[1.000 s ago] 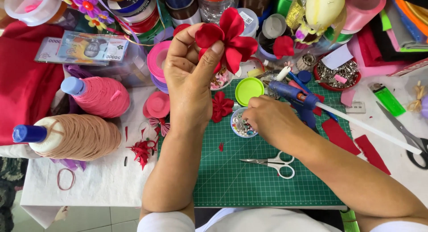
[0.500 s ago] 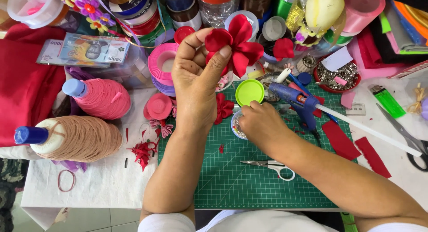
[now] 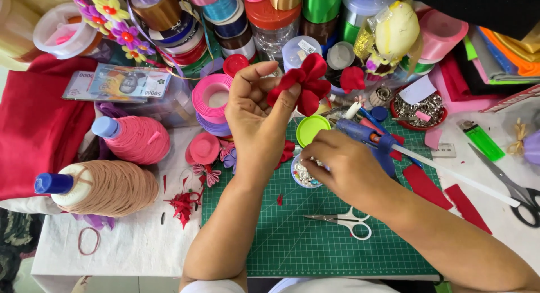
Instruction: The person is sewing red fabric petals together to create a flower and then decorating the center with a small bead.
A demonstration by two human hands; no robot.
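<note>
A red felt flower with rounded petals (image 3: 305,82) sits just above the middle of the frame, raised off the bench and pinched at its left edge between the thumb and fingers of the left hand (image 3: 256,115), which are closed on it. Below and to the right, the right hand (image 3: 343,166) reaches down with its fingertips drawn together inside a small round clear container of pale beads (image 3: 305,173); whether they hold a bead cannot be told. That container stands on a green gridded cutting mat (image 3: 315,242) that fills the lower middle of the frame.

Just above the container lies a round lime-green lid (image 3: 311,129), and right of it a blue glue gun (image 3: 371,141), partly hidden by the right hand. A small pair of white-handled scissors (image 3: 346,221) lies on the mat under the right forearm. Strips of red felt (image 3: 444,194) lie toward the right edge of the mat.

At the left of the frame two large cones of pink and tan thread (image 3: 121,163) lie on their sides on a white cloth. Spools of coloured ribbon (image 3: 225,14) crowd the top of the frame.
</note>
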